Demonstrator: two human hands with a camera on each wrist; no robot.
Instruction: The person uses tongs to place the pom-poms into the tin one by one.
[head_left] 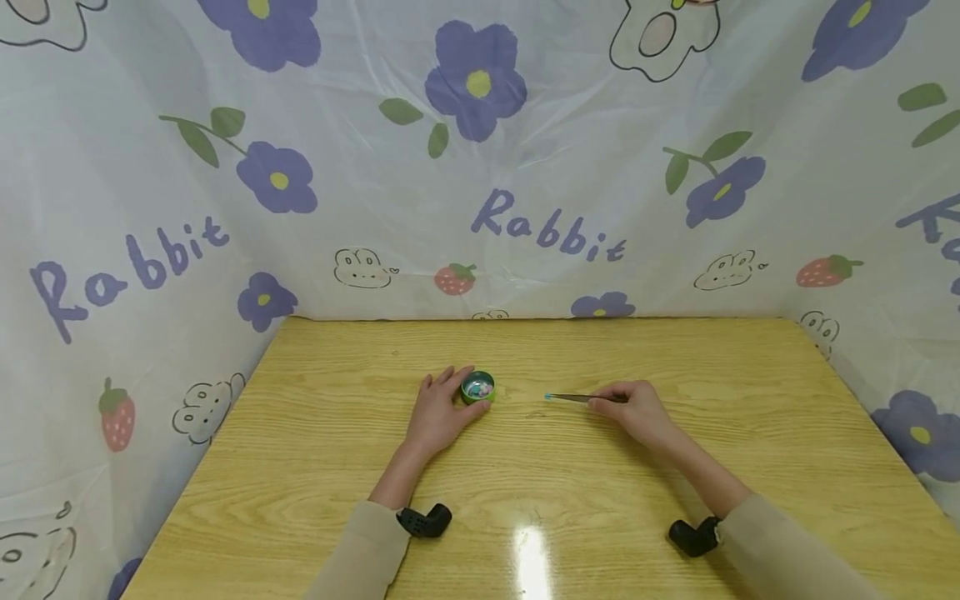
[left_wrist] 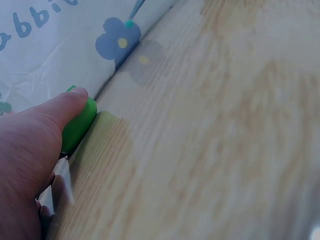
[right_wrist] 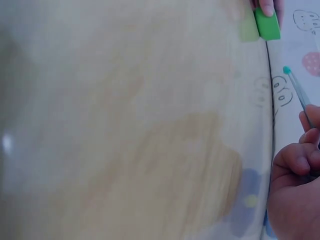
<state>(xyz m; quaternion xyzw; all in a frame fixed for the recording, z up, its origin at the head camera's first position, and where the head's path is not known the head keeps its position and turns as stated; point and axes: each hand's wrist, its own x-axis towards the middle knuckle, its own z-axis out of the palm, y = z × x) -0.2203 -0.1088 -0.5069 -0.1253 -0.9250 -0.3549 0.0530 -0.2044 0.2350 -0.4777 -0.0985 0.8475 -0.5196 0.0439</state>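
A small round green container (head_left: 486,399) stands on the table, seen from above in the head view with several tiny pink and blue-green pieces inside. My left hand (head_left: 438,417) holds it between the thumb and fingers from the left. In the left wrist view the thumb presses the container's green side (left_wrist: 80,127). To its right, my right hand (head_left: 641,412) pinches dark tweezers (head_left: 577,397) that point left. A tiny blue-green bead (head_left: 548,397) sits at their tips, apart from the container; the right wrist view shows the bead (right_wrist: 286,70) raised above the table surface.
The wood-grain table (head_left: 525,475) is shiny, with a bright reflection near its front. A white curtain (head_left: 360,200) printed with flowers, rabbits and strawberries hangs behind and at both sides. Black wrist devices sit at the left cuff (head_left: 425,521) and right cuff (head_left: 693,537).
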